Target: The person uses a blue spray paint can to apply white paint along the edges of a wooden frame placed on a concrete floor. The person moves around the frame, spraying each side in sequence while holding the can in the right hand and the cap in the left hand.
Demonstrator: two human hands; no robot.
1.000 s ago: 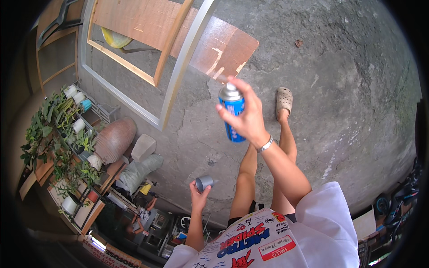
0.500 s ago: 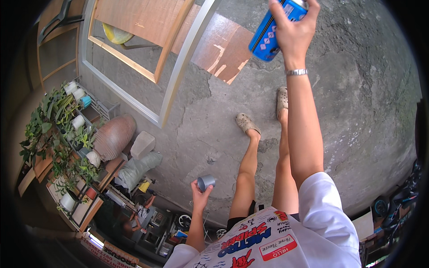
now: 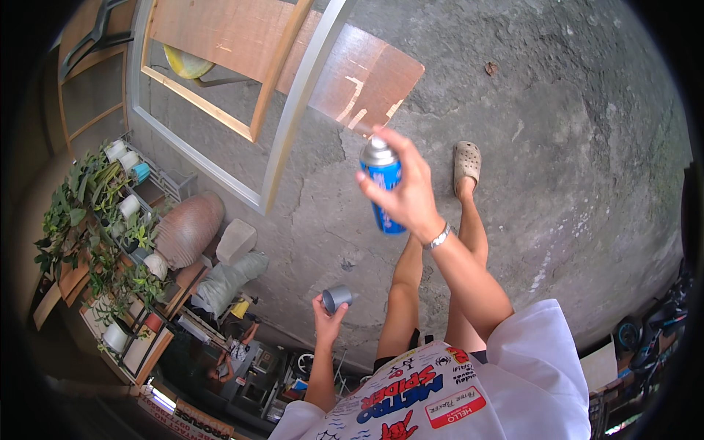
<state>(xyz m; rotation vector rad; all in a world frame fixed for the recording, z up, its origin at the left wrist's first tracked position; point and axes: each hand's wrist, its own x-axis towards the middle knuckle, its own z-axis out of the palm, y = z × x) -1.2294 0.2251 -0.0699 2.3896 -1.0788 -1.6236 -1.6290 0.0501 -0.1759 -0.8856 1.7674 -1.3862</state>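
Note:
A blue spray can (image 3: pixel 383 176) with a silver top is in my right hand (image 3: pixel 413 192), above the concrete floor in front of my legs. My index finger lies at its white nozzle, while the thumb and other fingers wrap round the body. Low and to the left, my left hand (image 3: pixel 328 323) grips a small grey plastic cap (image 3: pixel 336 297), its round opening showing. Beyond the can is a white-grey frame (image 3: pixel 282 143). A thin wooden panel (image 3: pixel 367 73) with pale peeled patches lies on the floor behind it.
A wood-edged frame (image 3: pixel 260 103) stands inside the grey one. To the left are potted plants (image 3: pixel 95 220), a ribbed clay jar (image 3: pixel 189 229), a concrete block (image 3: pixel 236 240) and a grey sack (image 3: pixel 231 282). Another person (image 3: pixel 236 352) is at lower left. Dark clutter lines the right edge.
My right hand has brought the spray can down, nearer and to the left, turning it nozzle-up. My left hand with the cap has barely moved. My left foot is now hidden behind the right arm.

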